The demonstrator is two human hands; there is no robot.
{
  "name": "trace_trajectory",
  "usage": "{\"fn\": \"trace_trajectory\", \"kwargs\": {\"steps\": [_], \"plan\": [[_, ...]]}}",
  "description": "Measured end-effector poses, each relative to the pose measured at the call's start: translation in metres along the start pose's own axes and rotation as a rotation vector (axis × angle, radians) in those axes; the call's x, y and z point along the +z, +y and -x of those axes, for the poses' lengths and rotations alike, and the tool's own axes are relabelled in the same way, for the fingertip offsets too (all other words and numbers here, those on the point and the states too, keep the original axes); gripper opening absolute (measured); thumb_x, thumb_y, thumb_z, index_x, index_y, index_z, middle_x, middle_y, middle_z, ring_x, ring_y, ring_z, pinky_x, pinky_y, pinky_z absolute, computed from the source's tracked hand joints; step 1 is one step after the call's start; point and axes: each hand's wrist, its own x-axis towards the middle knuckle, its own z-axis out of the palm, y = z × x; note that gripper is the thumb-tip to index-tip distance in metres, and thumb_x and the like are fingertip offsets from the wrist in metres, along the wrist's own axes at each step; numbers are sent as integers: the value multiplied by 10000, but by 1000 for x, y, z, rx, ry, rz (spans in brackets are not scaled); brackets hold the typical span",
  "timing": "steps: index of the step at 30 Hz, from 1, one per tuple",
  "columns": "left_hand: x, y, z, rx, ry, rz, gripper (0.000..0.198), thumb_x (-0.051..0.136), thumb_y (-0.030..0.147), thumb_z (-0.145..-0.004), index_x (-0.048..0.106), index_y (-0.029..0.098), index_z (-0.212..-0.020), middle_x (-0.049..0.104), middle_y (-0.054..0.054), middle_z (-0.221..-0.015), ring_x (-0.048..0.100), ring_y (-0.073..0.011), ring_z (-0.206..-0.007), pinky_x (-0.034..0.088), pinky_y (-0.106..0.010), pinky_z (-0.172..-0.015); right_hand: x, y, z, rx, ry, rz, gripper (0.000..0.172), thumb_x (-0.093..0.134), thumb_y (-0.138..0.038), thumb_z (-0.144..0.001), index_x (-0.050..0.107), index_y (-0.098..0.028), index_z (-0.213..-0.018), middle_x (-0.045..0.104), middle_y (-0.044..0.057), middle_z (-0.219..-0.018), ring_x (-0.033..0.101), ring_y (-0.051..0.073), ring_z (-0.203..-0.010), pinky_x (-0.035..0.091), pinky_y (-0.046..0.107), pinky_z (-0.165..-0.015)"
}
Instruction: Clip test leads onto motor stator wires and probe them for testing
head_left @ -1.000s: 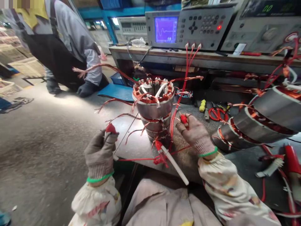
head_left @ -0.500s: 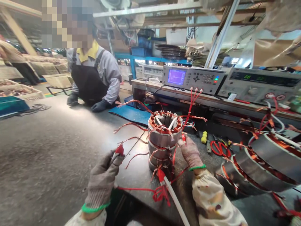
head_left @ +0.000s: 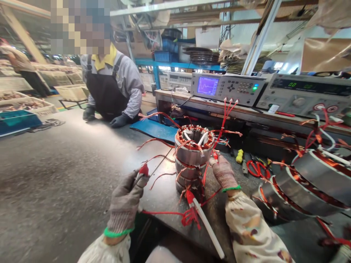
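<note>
My gloved left hand (head_left: 127, 199) is closed around a red-sleeved test clip (head_left: 144, 169), beside a copper lead (head_left: 157, 157) from the stack of motor stators (head_left: 193, 157). Whether the clip bites the lead is hard to tell. At the stack's right side, my gloved right hand (head_left: 222, 170) pinches another red clip (head_left: 215, 156); its jaws are partly hidden. A third red clip (head_left: 189, 197) with a white tube handle (head_left: 208, 228) hangs at the lower front of the stack, by its leads. Two white tubes show inside the top stator's bore.
More stators (head_left: 309, 186) lie on the right. Red-handled pliers (head_left: 257, 168) and a yellow-handled tool (head_left: 239, 156) lie behind my right hand. A tester with a lit waveform screen (head_left: 207, 86) stands on the shelf. Across the metal table (head_left: 68, 175) a co-worker (head_left: 109, 84) leans with gloved hands.
The whole view has shifted slightly, so the scene sits a little further right and higher. Both hands keep their grip beside the stack, with no clear movement relative to it.
</note>
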Motion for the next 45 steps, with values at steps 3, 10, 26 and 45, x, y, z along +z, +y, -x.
{"fn": "trace_trajectory", "kwargs": {"steps": [3,10,26,45], "plan": [[5,7,2,40,-27,-12,595,899,540,-543,741,151,-964,528,52,-563,374,-61,-462,305,-186,-422,2,-6,-13,28,10,-8,383,480,-178,-819,664,-137,-1153,721,140,-1072,662,263,-995,491,365,-914],[-17,8,34,-37,-200,-86,414,798,524,-700,646,165,-837,615,17,-596,408,-60,-405,321,-188,-388,-27,5,54,39,-116,-44,254,601,-377,-807,689,-185,-948,709,59,-829,636,222,-764,516,334,-745],[17,-86,37,-455,-129,265,577,907,485,-529,539,174,-847,667,3,-761,570,-59,-483,392,-139,-405,11,34,152,-170,-479,-226,467,602,-426,-840,723,-185,-1222,792,101,-1022,737,272,-902,586,392,-839],[20,-80,22,-571,-151,287,554,937,356,-506,599,161,-899,662,0,-756,587,-74,-521,431,-140,-430,51,30,31,650,-213,-696,80,589,-254,-878,601,-203,-817,516,-74,-565,474,94,-463,396,227,-470]]}}
